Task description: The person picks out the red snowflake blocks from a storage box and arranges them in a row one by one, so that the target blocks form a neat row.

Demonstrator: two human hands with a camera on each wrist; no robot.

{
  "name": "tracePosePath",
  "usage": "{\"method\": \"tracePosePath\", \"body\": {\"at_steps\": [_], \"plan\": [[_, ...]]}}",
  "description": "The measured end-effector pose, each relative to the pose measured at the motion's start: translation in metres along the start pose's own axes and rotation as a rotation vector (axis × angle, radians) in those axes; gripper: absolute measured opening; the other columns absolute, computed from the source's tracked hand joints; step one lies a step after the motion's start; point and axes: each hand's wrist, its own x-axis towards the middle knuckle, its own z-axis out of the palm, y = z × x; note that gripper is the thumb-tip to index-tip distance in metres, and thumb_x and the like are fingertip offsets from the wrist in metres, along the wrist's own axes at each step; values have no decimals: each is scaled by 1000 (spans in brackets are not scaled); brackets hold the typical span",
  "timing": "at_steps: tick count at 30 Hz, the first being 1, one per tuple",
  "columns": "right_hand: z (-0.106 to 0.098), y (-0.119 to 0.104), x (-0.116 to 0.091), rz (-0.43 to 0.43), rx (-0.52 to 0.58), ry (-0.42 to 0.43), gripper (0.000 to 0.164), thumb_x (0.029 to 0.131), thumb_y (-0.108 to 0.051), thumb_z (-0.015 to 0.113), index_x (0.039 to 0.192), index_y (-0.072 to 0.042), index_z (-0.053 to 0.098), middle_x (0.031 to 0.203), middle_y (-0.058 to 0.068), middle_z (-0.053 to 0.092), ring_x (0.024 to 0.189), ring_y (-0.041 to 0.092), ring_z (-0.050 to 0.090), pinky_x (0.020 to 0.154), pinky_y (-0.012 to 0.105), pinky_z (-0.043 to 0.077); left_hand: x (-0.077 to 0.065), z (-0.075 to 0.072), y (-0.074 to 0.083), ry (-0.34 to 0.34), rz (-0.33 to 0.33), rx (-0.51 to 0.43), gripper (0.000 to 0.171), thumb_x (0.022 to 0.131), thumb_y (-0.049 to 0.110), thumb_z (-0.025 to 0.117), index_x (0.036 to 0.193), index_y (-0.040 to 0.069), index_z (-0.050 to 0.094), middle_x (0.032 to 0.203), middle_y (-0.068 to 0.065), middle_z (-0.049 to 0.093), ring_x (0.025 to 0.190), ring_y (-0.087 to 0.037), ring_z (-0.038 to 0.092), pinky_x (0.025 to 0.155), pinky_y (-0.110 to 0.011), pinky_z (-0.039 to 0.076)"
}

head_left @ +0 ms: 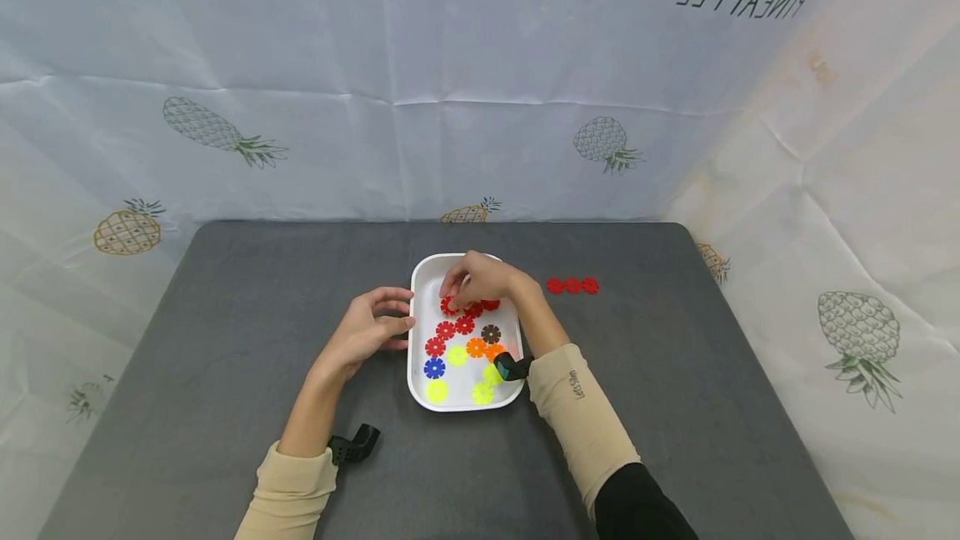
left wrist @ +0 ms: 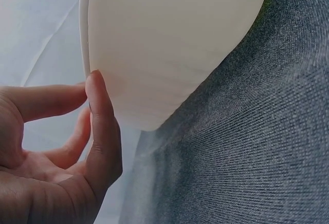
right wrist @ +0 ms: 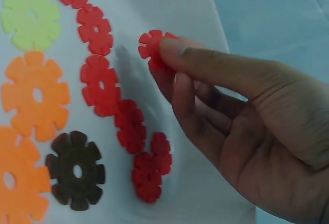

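Note:
Over the far part of a white tray (head_left: 459, 378), my right hand (head_left: 486, 277) pinches a red notched disc (right wrist: 149, 48) between thumb and fingers. Below it, in the right wrist view, several red discs (right wrist: 100, 85) lie in a line that partly overlaps. Beside them are a dark brown disc (right wrist: 65, 171) and an orange disc (right wrist: 51, 94). My left hand (head_left: 362, 332) is at the tray's left side, its relaxed fingertips right at the rim, as the left wrist view shows against the outer wall (left wrist: 169, 34).
Yellow-green discs (head_left: 437, 391) and a blue disc (head_left: 434, 368) lie in the tray's near half. Three red discs (head_left: 573, 286) form a row on the grey table (head_left: 675, 407), right of the tray. A pineapple-print cloth (head_left: 480, 48) hangs behind the table.

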Motion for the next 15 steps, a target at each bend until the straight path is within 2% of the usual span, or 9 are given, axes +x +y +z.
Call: {"method": "tracePosePath", "body": {"at_steps": [4, 9, 11, 15], "plan": [[-8, -1, -8, -65, 68, 26, 14, 95, -9, 80, 109, -9, 83, 89, 4, 76, 81, 27, 71, 82, 43, 66, 0, -1, -1, 2, -2, -4, 51, 99, 6, 74, 146, -3, 56, 125, -22, 61, 95, -22, 75, 78, -37, 70], [-19, 3, -21, -106, 151, 75, 13, 98, -7, 76, 110, -5, 80, 96, 9, 78, 94, 44, 73, 90, 58, 65, 0, 0, -2, 4, -6, -4, 50, 99, 4, 73, 146, -2, 56, 124, -21, 61, 93, -21, 75, 78, -37, 70], [-23, 7, -27, -116, 178, 98, 12, 99, -7, 76, 110, -4, 79, 100, 12, 78, 97, 47, 73, 91, 59, 65, 1, 0, -2, 5, -8, -4, 50, 99, 4, 73, 146, -2, 57, 123, -21, 61, 92, -20, 75, 78, -37, 70], [-31, 16, -40, -118, 196, 158, 13, 100, -9, 77, 112, -4, 77, 103, 14, 78, 93, 45, 73, 84, 47, 66, 1, 0, -3, 5, -4, -4, 50, 99, 4, 73, 145, -2, 57, 124, -21, 61, 92, -19, 75, 77, -36, 70]]}}
